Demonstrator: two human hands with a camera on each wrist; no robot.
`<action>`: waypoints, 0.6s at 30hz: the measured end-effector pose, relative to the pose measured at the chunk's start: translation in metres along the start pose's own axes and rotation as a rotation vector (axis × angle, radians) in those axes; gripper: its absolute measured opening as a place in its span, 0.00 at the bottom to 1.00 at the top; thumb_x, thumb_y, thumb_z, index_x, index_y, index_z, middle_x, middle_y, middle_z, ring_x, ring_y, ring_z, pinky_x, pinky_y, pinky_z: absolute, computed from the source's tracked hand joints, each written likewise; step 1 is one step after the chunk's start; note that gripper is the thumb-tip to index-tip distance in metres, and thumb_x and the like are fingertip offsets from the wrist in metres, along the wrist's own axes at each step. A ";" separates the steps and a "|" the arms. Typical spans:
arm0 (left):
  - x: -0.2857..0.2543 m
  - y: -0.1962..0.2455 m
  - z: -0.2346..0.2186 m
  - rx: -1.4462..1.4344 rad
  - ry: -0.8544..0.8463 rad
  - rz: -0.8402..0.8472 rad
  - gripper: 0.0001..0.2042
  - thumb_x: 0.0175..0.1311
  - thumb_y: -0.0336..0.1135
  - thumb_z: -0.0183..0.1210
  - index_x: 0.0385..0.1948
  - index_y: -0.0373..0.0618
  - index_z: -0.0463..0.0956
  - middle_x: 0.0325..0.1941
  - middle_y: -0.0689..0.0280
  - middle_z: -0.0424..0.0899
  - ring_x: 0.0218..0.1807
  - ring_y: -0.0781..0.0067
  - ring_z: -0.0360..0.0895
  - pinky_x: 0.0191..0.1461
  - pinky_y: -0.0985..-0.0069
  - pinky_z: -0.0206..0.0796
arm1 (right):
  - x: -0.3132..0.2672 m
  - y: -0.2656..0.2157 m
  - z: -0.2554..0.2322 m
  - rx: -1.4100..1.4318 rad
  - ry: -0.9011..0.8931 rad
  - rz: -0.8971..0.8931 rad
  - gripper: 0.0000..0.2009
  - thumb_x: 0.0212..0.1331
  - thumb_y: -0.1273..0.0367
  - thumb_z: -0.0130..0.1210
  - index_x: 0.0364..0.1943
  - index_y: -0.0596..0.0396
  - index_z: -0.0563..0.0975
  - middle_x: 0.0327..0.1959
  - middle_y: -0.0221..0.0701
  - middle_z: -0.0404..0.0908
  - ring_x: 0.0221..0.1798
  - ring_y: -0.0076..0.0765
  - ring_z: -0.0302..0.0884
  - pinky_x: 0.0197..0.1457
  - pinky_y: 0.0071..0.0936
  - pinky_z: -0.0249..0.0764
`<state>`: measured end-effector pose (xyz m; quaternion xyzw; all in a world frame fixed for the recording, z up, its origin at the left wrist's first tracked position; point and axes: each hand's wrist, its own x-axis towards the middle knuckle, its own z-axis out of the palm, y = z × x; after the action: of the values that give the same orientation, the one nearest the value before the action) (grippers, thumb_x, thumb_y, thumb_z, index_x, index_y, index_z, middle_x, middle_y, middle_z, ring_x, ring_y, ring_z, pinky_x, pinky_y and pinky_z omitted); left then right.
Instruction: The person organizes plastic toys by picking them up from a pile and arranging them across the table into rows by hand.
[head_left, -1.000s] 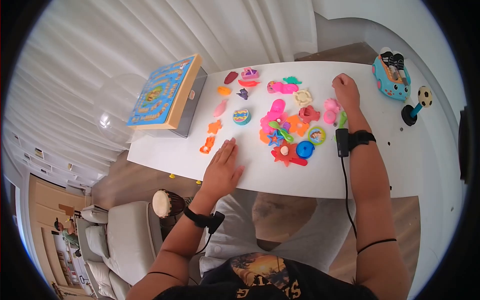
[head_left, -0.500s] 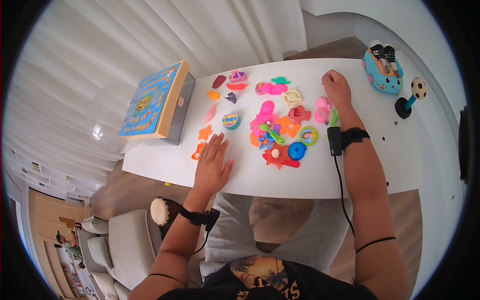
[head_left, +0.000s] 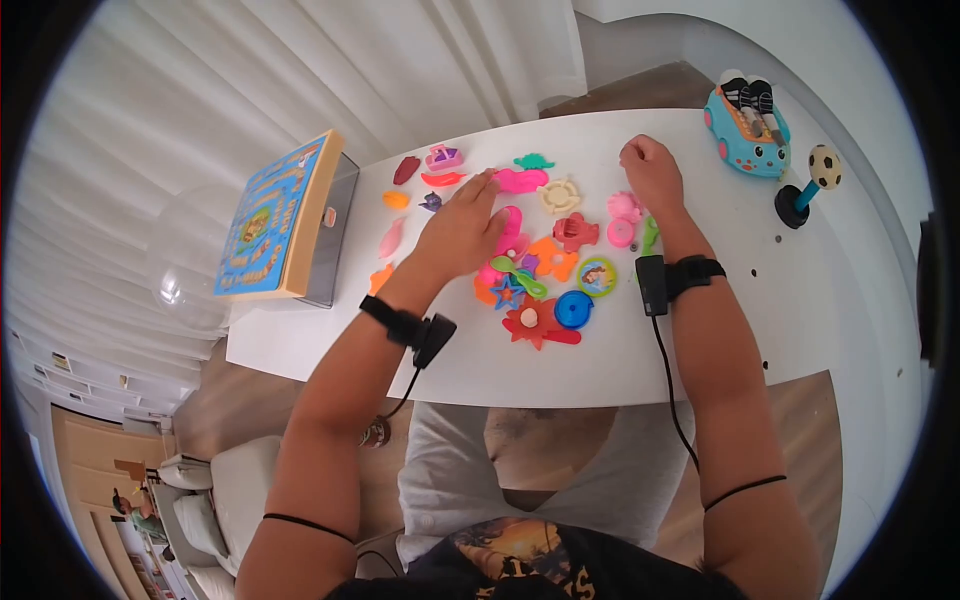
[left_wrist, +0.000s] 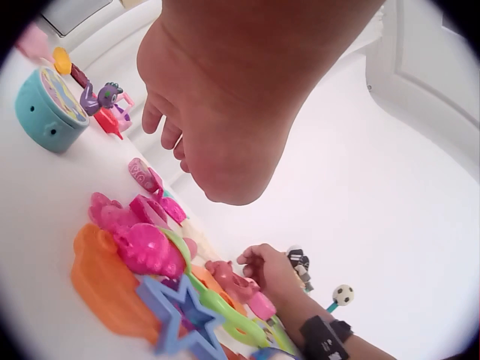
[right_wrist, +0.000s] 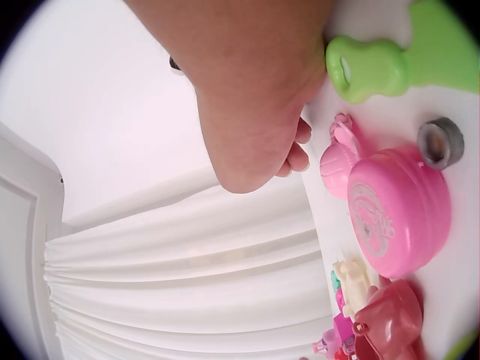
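Note:
My left hand [head_left: 458,230] is stretched over the toys with its fingers fairly straight, and nothing shows in it. Its fingertips are right by a hot-pink toy [head_left: 522,181] at the back; a purple figurine [head_left: 431,202] lies to their left. A teal round box [left_wrist: 51,112], covered by the hand in the head view, shows in the left wrist view. Below the hand are a blue star cutter [head_left: 507,292], a green spoon [head_left: 520,277] and orange shapes. My right hand [head_left: 655,170] rests loosely curled on the table, empty, beyond a pink round case [right_wrist: 401,210] and a green toy handle [right_wrist: 367,69].
A box with a blue board-game lid [head_left: 270,215] stands at the table's left end. A teal toy car [head_left: 745,135] carrying small shoes and a soccer-ball stand [head_left: 805,190] are at the right. A red tray-like toy [head_left: 575,232] and blue lid [head_left: 573,309] lie mid-table.
My left hand has moved from the table's front left, forward and right over the toys. The right hand stays resting in its place. The head view has shifted, sliding the table leftward.

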<state>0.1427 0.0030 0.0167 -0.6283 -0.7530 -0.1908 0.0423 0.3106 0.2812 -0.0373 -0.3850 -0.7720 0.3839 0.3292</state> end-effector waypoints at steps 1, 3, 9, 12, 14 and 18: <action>0.007 -0.010 0.007 0.049 -0.038 -0.018 0.25 0.72 0.34 0.55 0.67 0.31 0.68 0.74 0.45 0.70 0.74 0.42 0.68 0.75 0.57 0.65 | 0.000 0.000 0.001 0.000 0.007 -0.011 0.13 0.63 0.61 0.54 0.35 0.56 0.82 0.28 0.33 0.84 0.33 0.34 0.81 0.42 0.34 0.75; 0.017 -0.017 0.013 0.093 -0.078 -0.031 0.26 0.72 0.36 0.54 0.67 0.29 0.68 0.74 0.43 0.70 0.74 0.42 0.69 0.74 0.57 0.67 | 0.000 0.000 -0.001 -0.005 0.018 -0.019 0.13 0.63 0.61 0.54 0.35 0.55 0.82 0.28 0.33 0.84 0.32 0.35 0.81 0.42 0.34 0.75; 0.025 -0.015 0.017 0.117 -0.185 -0.114 0.30 0.71 0.32 0.50 0.74 0.32 0.58 0.71 0.42 0.72 0.69 0.42 0.74 0.69 0.55 0.71 | -0.002 -0.007 -0.004 -0.025 -0.042 0.041 0.14 0.64 0.58 0.52 0.41 0.50 0.84 0.34 0.36 0.87 0.40 0.46 0.86 0.48 0.39 0.79; 0.032 -0.022 0.018 -0.028 -0.127 -0.221 0.31 0.69 0.30 0.51 0.74 0.31 0.56 0.65 0.39 0.77 0.61 0.41 0.80 0.62 0.52 0.74 | -0.004 -0.008 -0.003 0.000 0.013 0.015 0.12 0.63 0.61 0.53 0.35 0.55 0.83 0.28 0.33 0.84 0.33 0.36 0.81 0.43 0.34 0.75; 0.040 -0.031 0.018 -0.006 -0.142 -0.251 0.28 0.72 0.28 0.48 0.74 0.33 0.55 0.63 0.41 0.79 0.61 0.38 0.79 0.64 0.54 0.73 | -0.002 -0.005 -0.001 -0.014 0.012 0.007 0.12 0.63 0.61 0.53 0.35 0.54 0.83 0.28 0.33 0.84 0.33 0.36 0.81 0.43 0.34 0.75; 0.051 -0.055 0.024 0.045 -0.148 -0.174 0.26 0.72 0.27 0.49 0.71 0.33 0.59 0.62 0.40 0.80 0.60 0.38 0.79 0.61 0.53 0.73 | -0.002 -0.006 -0.002 -0.021 0.005 0.010 0.13 0.63 0.61 0.53 0.36 0.54 0.83 0.28 0.33 0.85 0.34 0.36 0.82 0.43 0.34 0.75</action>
<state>0.0838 0.0514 -0.0025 -0.5718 -0.8099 -0.1300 -0.0160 0.3111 0.2774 -0.0322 -0.3934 -0.7731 0.3766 0.3252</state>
